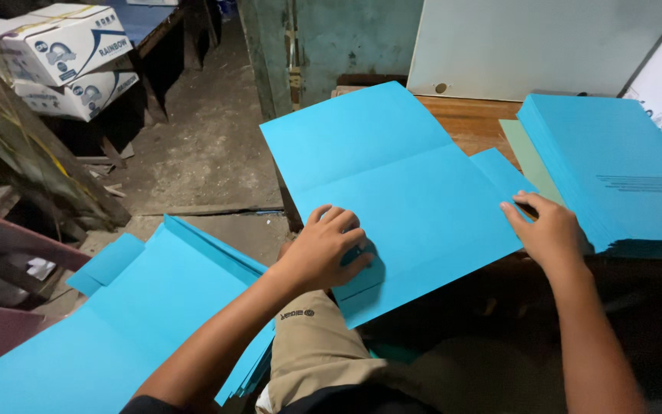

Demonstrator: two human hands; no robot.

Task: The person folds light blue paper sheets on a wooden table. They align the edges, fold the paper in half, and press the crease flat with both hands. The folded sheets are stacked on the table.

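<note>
A large blue card sheet (392,172) with a fold crease lies over the edge of a wooden table (465,119). My left hand (329,247) presses flat on its near left corner, where a flap is folded. My right hand (547,228) pinches the sheet's small side flap at the right edge. A thick stack of blue printed sheets (614,165) sits on the table just right of my right hand. Another pile of blue sheets (124,322) rests low at my left, beside my knee in tan trousers.
Two white cardboard boxes (67,57) are stacked at the far left on a dark bench. A red plastic chair (1,253) stands at the left edge. A pale board (538,42) leans behind the table. Bare dirt floor (208,146) lies between.
</note>
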